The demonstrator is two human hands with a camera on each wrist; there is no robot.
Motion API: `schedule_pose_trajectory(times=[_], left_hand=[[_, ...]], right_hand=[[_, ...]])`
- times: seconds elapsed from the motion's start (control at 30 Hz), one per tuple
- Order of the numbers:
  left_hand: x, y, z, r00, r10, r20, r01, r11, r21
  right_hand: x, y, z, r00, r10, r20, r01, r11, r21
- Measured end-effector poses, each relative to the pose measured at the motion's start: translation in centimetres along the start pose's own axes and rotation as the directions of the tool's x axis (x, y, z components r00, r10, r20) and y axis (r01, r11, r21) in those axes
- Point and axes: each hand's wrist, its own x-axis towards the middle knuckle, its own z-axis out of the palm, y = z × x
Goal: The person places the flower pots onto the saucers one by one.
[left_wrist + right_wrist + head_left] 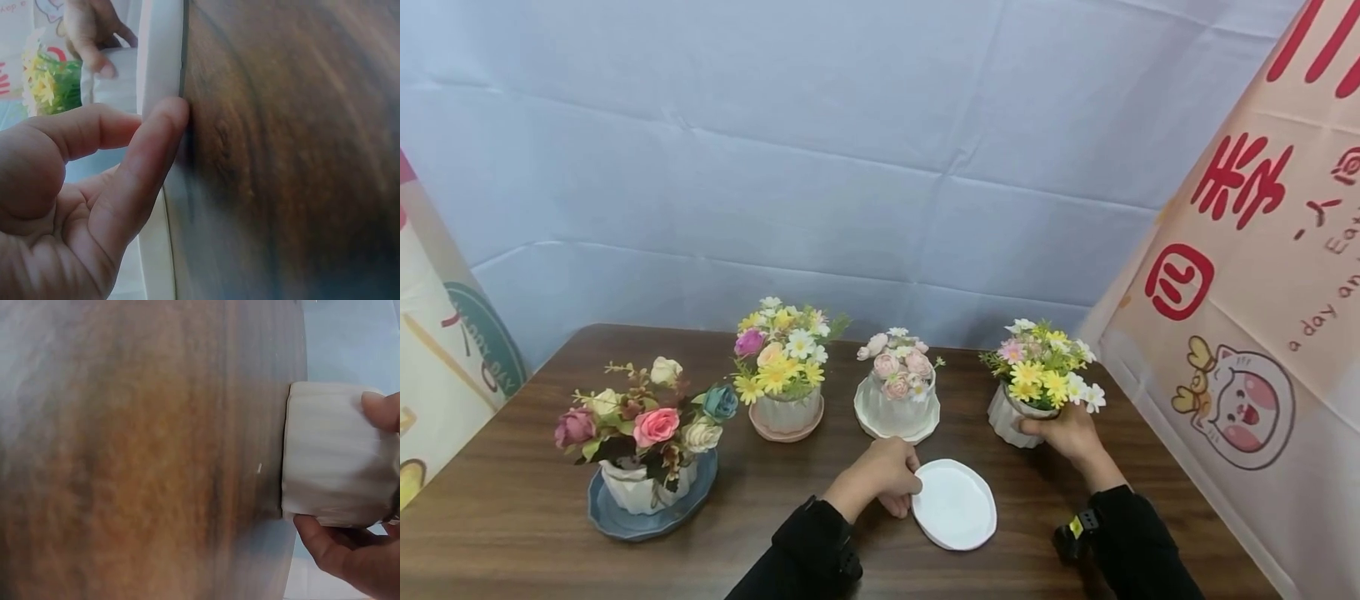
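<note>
My left hand (pixel 886 475) pinches the left edge of a round white saucer (pixel 957 505) between thumb and fingers. In the left wrist view the saucer's rim (pixel 164 59) runs between the fingertips, close over the wood. My right hand (pixel 1070 435) grips a white fluted flowerpot (pixel 1011 419) filled with yellow, white and pink artificial flowers (pixel 1037 362). The right wrist view shows thumb and fingers on opposite sides of the pot (pixel 334 453), its base right at the table. The pot is upright, behind and right of the saucer.
On the brown table (pixel 760 508) stand three more potted flower arrangements. The roses' pot (pixel 640 487) sits on a blue saucer (pixel 613 521), another pot (pixel 786 412) on a pink saucer, and the pale pink flowers' pot (pixel 898 404) on a white scalloped saucer. A printed cloth (pixel 1240 333) hangs at right.
</note>
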Motion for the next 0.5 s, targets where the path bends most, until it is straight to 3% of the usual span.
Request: schedule_pose_trajectory(times=[0.17, 0.37, 0.5], left_hand=[[0.0, 0.1, -0.1, 1.0, -0.013, 0.005, 0.013, 1.0, -0.009], [0.1, 0.1, -0.2, 1.0, -0.015, 0.005, 0.015, 1.0, -0.02], [0.1, 0.0, -0.2, 1.0, -0.014, 0.003, 0.014, 1.0, -0.022]], right_hand=[[-0.1, -0.3, -0.1, 1.0, 0.013, -0.014, -0.013, 1.0, -0.016], [-0.4, -1.5, -0.7, 0.992, -0.082, -0.093, 0.09, 0.993, 0.079], [-0.5, -2.1, -1.1, 0.993, -0.081, -0.089, 0.088, 0.994, 0.071]])
